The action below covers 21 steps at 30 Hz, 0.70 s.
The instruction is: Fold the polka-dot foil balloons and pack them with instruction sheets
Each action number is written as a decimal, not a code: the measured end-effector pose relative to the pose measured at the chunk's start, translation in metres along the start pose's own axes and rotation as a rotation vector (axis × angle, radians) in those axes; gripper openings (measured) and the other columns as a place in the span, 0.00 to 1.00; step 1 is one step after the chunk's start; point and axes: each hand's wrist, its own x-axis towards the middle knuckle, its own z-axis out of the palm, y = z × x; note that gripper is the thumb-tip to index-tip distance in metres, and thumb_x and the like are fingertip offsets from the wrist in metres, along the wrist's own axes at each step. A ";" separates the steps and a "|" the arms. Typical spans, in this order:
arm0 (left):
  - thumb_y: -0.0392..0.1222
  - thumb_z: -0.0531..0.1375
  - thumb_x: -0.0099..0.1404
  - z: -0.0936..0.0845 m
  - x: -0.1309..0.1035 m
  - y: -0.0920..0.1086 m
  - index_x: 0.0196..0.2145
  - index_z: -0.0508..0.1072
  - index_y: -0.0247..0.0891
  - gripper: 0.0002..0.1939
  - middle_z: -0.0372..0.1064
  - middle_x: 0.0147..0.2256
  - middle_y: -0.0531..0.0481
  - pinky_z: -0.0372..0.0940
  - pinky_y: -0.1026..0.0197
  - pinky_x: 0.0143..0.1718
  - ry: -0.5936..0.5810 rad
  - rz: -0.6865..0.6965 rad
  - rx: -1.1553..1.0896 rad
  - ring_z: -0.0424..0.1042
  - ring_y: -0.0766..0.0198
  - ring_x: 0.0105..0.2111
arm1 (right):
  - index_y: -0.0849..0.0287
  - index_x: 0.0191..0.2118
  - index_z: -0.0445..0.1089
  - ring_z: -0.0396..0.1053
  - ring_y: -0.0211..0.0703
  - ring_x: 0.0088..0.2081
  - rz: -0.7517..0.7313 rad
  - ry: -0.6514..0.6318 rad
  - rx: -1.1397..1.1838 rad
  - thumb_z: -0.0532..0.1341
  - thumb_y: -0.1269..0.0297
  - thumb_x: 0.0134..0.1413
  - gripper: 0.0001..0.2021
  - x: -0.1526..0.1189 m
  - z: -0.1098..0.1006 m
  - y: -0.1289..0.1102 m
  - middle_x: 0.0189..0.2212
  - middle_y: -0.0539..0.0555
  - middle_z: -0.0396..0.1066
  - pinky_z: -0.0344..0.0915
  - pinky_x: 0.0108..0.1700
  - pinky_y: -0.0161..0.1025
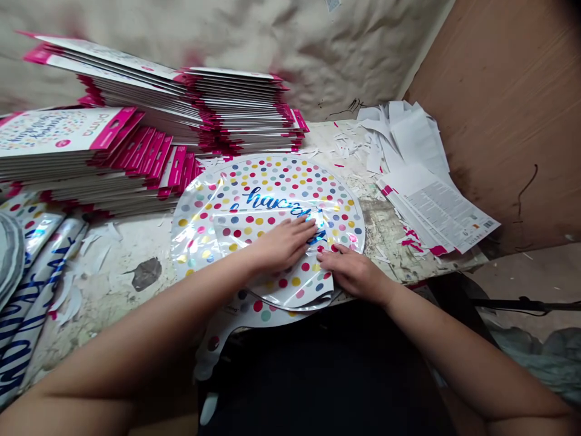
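A flat foil balloon [290, 175] with coloured dots and blue lettering lies on the table in front of me, its tail hanging over the near edge. Part of it is folded over into a flap [254, 230] across the middle. My left hand [285, 242] rests palm down on the flap with fingers stretched out, covering some of the lettering. At the flap's right edge, my right hand [351, 269] has its thumb and fingers closed on the foil; the fingers underneath are partly hidden.
Stacks of white and pink printed packets [154, 91] stand along the wall and at left. More foil balloons [40, 266] lie at far left. Printed sheets [436, 206] and paper strips [399, 130] lie at right. Scraps litter the worn table [113, 309]; a brown board [508, 109] rises at right.
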 end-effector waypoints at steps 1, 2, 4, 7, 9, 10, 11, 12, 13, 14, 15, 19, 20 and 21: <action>0.48 0.41 0.69 0.004 -0.010 0.005 0.63 0.48 0.38 0.27 0.42 0.64 0.46 0.41 0.50 0.60 -0.020 -0.002 -0.008 0.40 0.55 0.63 | 0.58 0.46 0.66 0.66 0.43 0.52 -0.006 -0.013 0.025 0.52 0.74 0.56 0.14 -0.001 -0.002 -0.001 0.47 0.58 0.71 0.55 0.58 0.50; 0.49 0.42 0.69 0.009 -0.018 0.011 0.63 0.47 0.39 0.28 0.41 0.64 0.47 0.39 0.49 0.60 -0.024 -0.028 -0.005 0.38 0.54 0.64 | 0.57 0.46 0.67 0.65 0.44 0.52 -0.005 -0.026 0.060 0.53 0.74 0.56 0.13 0.000 -0.003 -0.003 0.47 0.57 0.71 0.54 0.59 0.50; 0.50 0.42 0.68 0.019 -0.026 0.022 0.64 0.44 0.38 0.29 0.37 0.64 0.47 0.36 0.45 0.61 -0.006 -0.127 0.011 0.36 0.52 0.64 | 0.57 0.44 0.68 0.66 0.44 0.52 0.050 -0.029 0.154 0.52 0.72 0.57 0.12 0.004 -0.007 -0.007 0.45 0.56 0.72 0.55 0.57 0.48; 0.49 0.43 0.68 0.024 -0.023 0.031 0.64 0.42 0.38 0.30 0.33 0.65 0.48 0.34 0.44 0.61 -0.039 -0.223 -0.005 0.33 0.52 0.64 | 0.58 0.33 0.69 0.70 0.41 0.37 0.312 0.005 0.252 0.50 0.65 0.59 0.11 0.020 -0.011 -0.009 0.33 0.54 0.73 0.64 0.42 0.39; 0.50 0.44 0.68 0.021 -0.026 0.024 0.64 0.40 0.37 0.31 0.31 0.65 0.48 0.36 0.47 0.61 -0.094 -0.221 -0.050 0.31 0.54 0.64 | 0.58 0.25 0.64 0.66 0.38 0.27 0.540 -0.004 0.239 0.50 0.60 0.59 0.14 0.035 -0.012 -0.004 0.22 0.50 0.68 0.61 0.30 0.35; 0.51 0.44 0.67 0.019 -0.033 0.015 0.64 0.39 0.37 0.32 0.30 0.65 0.48 0.36 0.48 0.62 -0.123 -0.231 -0.072 0.31 0.55 0.64 | 0.58 0.22 0.61 0.63 0.37 0.24 0.658 -0.016 0.216 0.50 0.59 0.58 0.15 0.044 -0.012 -0.001 0.20 0.48 0.64 0.58 0.27 0.34; 0.52 0.43 0.67 0.016 -0.044 0.004 0.64 0.39 0.36 0.33 0.30 0.65 0.48 0.36 0.48 0.62 -0.141 -0.261 -0.087 0.30 0.55 0.64 | 0.58 0.21 0.58 0.60 0.36 0.23 0.759 -0.028 0.188 0.50 0.57 0.58 0.16 0.052 -0.012 0.003 0.18 0.47 0.61 0.56 0.26 0.33; 0.53 0.42 0.67 0.012 -0.059 -0.009 0.64 0.39 0.36 0.33 0.30 0.65 0.47 0.36 0.48 0.62 -0.145 -0.318 -0.094 0.30 0.55 0.64 | 0.57 0.20 0.56 0.59 0.36 0.23 0.840 -0.038 0.159 0.50 0.57 0.57 0.17 0.060 -0.012 0.007 0.17 0.47 0.59 0.55 0.26 0.33; 0.52 0.41 0.68 0.008 -0.076 -0.022 0.64 0.40 0.37 0.32 0.30 0.65 0.47 0.35 0.47 0.62 -0.143 -0.396 -0.093 0.31 0.55 0.64 | 0.57 0.19 0.55 0.59 0.36 0.23 0.899 -0.047 0.134 0.50 0.56 0.57 0.17 0.068 -0.012 0.011 0.17 0.47 0.58 0.54 0.25 0.33; 0.51 0.40 0.68 0.004 -0.093 -0.034 0.64 0.41 0.37 0.31 0.31 0.65 0.47 0.36 0.46 0.62 -0.117 -0.479 -0.092 0.32 0.54 0.64 | 0.57 0.19 0.55 0.58 0.36 0.22 0.939 -0.057 0.113 0.50 0.56 0.57 0.18 0.075 -0.012 0.015 0.16 0.47 0.58 0.54 0.25 0.33; 0.51 0.40 0.68 -0.001 -0.109 -0.042 0.64 0.43 0.36 0.30 0.34 0.65 0.46 0.38 0.46 0.61 -0.091 -0.567 -0.103 0.34 0.54 0.64 | 0.57 0.19 0.55 0.57 0.36 0.21 0.961 -0.068 0.095 0.50 0.57 0.56 0.18 0.081 -0.011 0.018 0.16 0.47 0.57 0.53 0.25 0.34; 0.49 0.39 0.68 -0.018 -0.135 -0.026 0.62 0.51 0.32 0.28 0.46 0.62 0.42 0.48 0.47 0.60 0.279 -0.843 -0.062 0.45 0.52 0.62 | 0.58 0.19 0.57 0.59 0.37 0.20 1.025 -0.121 0.020 0.51 0.61 0.56 0.15 0.100 -0.006 0.023 0.16 0.49 0.60 0.53 0.24 0.35; 0.48 0.39 0.69 -0.019 -0.131 -0.011 0.62 0.52 0.34 0.27 0.46 0.62 0.43 0.47 0.47 0.60 0.393 -0.808 -0.005 0.44 0.53 0.62 | 0.58 0.19 0.58 0.60 0.38 0.20 1.040 -0.138 0.003 0.51 0.62 0.56 0.15 0.103 -0.006 0.024 0.16 0.50 0.61 0.54 0.24 0.35; 0.46 0.40 0.69 -0.017 -0.123 0.005 0.61 0.53 0.34 0.26 0.46 0.63 0.44 0.47 0.49 0.61 0.445 -0.673 0.028 0.44 0.55 0.63 | 0.58 0.19 0.60 0.60 0.38 0.19 1.054 -0.157 -0.011 0.51 0.63 0.56 0.15 0.105 -0.005 0.024 0.16 0.51 0.62 0.55 0.24 0.35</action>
